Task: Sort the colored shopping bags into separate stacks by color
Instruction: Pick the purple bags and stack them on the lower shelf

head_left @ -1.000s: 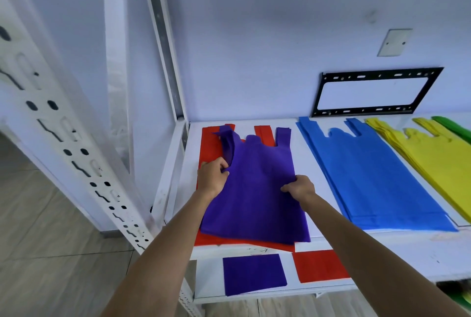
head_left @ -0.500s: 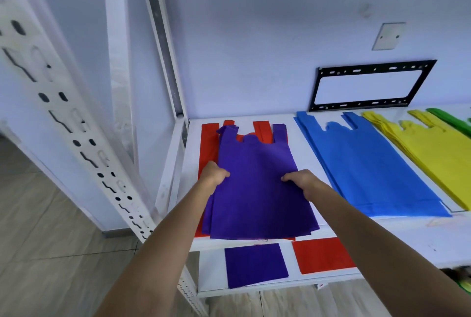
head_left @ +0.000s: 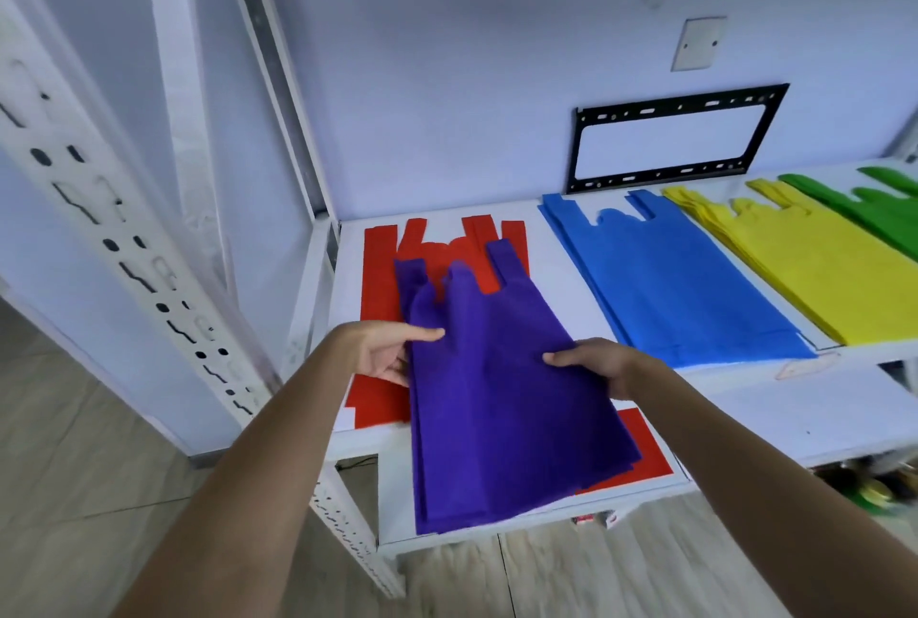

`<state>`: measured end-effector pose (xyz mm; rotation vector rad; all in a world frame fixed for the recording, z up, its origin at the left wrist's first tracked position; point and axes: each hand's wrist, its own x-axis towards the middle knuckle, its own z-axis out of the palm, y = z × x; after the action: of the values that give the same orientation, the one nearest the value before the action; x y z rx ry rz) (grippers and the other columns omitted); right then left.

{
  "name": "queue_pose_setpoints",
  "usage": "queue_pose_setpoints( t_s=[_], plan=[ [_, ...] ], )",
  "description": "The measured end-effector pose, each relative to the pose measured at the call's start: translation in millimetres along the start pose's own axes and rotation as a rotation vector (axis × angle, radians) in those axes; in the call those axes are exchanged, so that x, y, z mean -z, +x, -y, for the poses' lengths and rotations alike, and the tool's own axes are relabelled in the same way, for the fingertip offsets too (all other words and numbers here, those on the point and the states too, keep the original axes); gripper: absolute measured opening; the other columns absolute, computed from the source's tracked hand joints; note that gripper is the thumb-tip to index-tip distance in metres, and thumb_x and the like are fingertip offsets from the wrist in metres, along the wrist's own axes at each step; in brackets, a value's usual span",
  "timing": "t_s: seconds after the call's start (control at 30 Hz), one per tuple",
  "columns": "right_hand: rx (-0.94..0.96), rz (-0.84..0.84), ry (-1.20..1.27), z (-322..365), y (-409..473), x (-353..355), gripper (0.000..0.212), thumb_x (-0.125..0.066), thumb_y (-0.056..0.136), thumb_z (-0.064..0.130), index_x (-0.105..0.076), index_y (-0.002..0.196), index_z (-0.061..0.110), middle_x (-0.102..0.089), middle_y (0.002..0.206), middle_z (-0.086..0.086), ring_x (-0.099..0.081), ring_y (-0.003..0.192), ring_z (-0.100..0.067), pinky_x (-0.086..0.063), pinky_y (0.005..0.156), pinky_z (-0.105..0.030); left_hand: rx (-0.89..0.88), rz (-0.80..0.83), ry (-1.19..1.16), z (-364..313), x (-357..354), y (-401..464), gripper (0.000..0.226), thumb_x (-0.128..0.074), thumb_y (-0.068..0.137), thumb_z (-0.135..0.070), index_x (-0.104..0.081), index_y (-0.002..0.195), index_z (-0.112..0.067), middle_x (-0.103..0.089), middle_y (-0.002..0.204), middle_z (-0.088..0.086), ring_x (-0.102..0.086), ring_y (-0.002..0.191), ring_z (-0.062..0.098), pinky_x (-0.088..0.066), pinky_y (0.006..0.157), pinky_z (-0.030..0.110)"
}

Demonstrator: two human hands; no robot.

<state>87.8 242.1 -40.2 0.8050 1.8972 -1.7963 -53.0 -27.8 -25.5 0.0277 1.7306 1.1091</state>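
I held the purple bags [head_left: 497,399] by both side edges, left hand [head_left: 382,354] and right hand [head_left: 596,366] each pinching the fabric, above the red stack [head_left: 380,270]. To land them well, I judged, both edges should stay level and squared over the lower shelf [head_left: 646,488].

Your forearms are bare right down to both hands: left hand [head_left: 385,353], right hand [head_left: 598,365], uncovered.
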Motion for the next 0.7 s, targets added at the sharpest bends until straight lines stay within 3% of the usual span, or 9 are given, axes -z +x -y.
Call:
queue_pose_setpoints(
  t_s=[0.07,0.17,0.3,0.5,0.7],
  plan=[
    [0.022,0.131,0.094,-14,-12,3,0.045,-0.07,0.08,0.008,-0.059,0.124,0.005,-0.066,0.122,-0.012,-0.062,0.113,-0.03,-0.05,0.096,-0.043,-0.114,-0.101,-0.11,4,-12,0,0.032,-0.06,0.092,-0.031,-0.062,0.119,-0.013,-0.068,0.115,0.003,-0.065,0.099,0.014,-0.054,0.079,0.027],
    [0.086,0.222,0.144,-44,-32,6,0.039,-0.056,0.086,-0.006,-0.059,0.122,0.009,-0.066,0.12,-0.009,-0.063,0.109,-0.027,-0.052,0.093,-0.041,-0.263,-0.344,-0.217,17,-45,2,0.026,-0.054,0.096,-0.015,-0.063,0.118,-0.004,-0.07,0.099,0.005,-0.066,0.081,0.017,-0.055,0.076,0.03],
    [0.101,0.206,0.128,-97,-64,17,0.041,-0.056,0.086,-0.005,-0.058,0.123,0.012,-0.065,0.122,-0.009,-0.061,0.114,-0.029,-0.047,0.1,-0.049,-0.279,-0.392,-0.241,53,-90,-16,0.016,-0.052,0.096,-0.014,-0.066,0.104,-0.012,-0.07,0.094,0.004,-0.071,0.07,0.012,-0.057,0.071,0.027],
    [-0.01,0.254,0.215,-195,-105,40,0.04,-0.056,0.085,-0.007,-0.059,0.122,0.009,-0.068,0.116,-0.012,-0.066,0.102,-0.029,-0.055,0.088,-0.042,-0.196,-0.371,-0.355,144,-163,-35,0.017,-0.053,0.095,-0.014,-0.066,0.106,-0.017,-0.071,0.104,0.002,-0.066,0.095,0.018,-0.054,0.084,0.034],
    [-0.16,0.333,0.242,-281,-120,37,0.04,-0.058,0.084,-0.004,-0.059,0.123,0.007,-0.067,0.119,-0.014,-0.063,0.112,-0.033,-0.047,0.101,-0.049,-0.039,-0.409,-0.437,229,-215,-14,0.028,-0.058,0.092,-0.011,-0.064,0.119,-0.006,-0.067,0.118,0.014,-0.065,0.108,0.03,-0.05,0.099,0.045]
  ],
)
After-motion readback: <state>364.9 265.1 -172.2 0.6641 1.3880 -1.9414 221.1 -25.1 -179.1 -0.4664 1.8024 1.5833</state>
